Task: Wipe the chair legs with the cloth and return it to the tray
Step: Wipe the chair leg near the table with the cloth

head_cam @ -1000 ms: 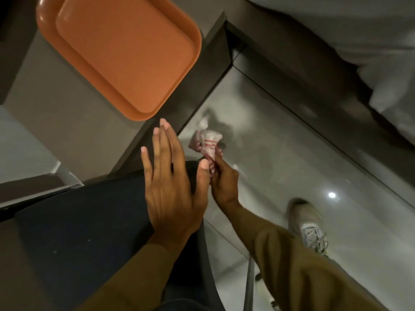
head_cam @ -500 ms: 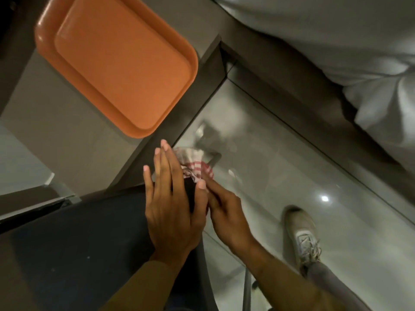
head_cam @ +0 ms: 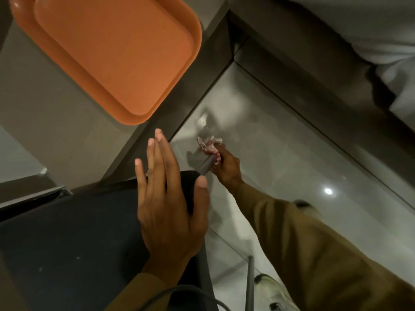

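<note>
While the head camera looks down past both arms, the scene reads as follows.

Head view, left hand: the left hand (head_cam: 167,212) lies flat on the corner of the dark chair seat (head_cam: 74,243), fingers straight and close together, thumb spread to the side, grasping nothing.

Head view, right hand: the right hand (head_cam: 226,166) reaches down below the seat edge, its fingers curled round the cloth (head_cam: 210,148) and the chair leg (head_cam: 206,164).

Cloth: red-and-white, bunched, wrapped on the grey leg just beyond the seat corner, with loose ends sticking out above the fist, over the glossy floor (head_cam: 280,153).

Tray: the orange tray (head_cam: 116,55) sits on the grey surface (head_cam: 45,122), up and to the left, well apart from the cloth.

Second leg: another grey chair leg (head_cam: 250,283) shows at the lower edge, beside a pale shoe (head_cam: 271,290).

Sleeves: both arms wear olive-brown sleeves (head_cam: 314,254).

Bed: white bedding (head_cam: 359,30) fills the upper right corner.
</note>
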A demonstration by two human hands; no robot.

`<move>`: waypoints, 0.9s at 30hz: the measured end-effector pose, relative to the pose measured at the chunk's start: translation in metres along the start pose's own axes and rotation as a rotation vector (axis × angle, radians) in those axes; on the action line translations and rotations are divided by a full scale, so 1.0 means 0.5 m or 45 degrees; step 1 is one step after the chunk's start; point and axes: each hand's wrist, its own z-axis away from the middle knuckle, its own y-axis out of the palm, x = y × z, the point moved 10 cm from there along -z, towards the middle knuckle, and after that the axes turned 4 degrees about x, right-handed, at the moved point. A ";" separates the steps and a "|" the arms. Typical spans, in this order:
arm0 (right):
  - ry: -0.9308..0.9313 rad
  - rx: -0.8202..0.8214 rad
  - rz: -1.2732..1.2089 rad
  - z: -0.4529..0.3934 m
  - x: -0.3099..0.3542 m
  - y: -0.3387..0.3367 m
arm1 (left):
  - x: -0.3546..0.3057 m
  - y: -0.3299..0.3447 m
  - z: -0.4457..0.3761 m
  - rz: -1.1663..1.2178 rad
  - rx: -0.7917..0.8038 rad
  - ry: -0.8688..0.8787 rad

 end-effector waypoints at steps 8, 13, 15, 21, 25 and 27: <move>-0.742 0.191 0.431 0.328 0.134 0.068 | -0.005 -0.006 -0.007 -0.035 0.032 -0.015; -0.381 0.205 -0.079 0.261 0.077 0.067 | 0.003 0.000 -0.009 -0.032 0.055 -0.023; -0.163 0.183 -0.334 0.200 0.034 0.061 | 0.004 0.004 -0.008 -0.036 0.068 -0.019; 0.156 0.012 -0.392 0.004 -0.026 0.027 | 0.005 0.002 -0.006 0.010 0.049 -0.029; -0.074 -0.094 0.207 0.002 0.030 -0.001 | 0.005 -0.004 -0.008 0.050 0.044 -0.038; -0.355 0.019 0.393 0.103 0.075 0.015 | 0.000 -0.006 -0.010 0.048 0.054 -0.028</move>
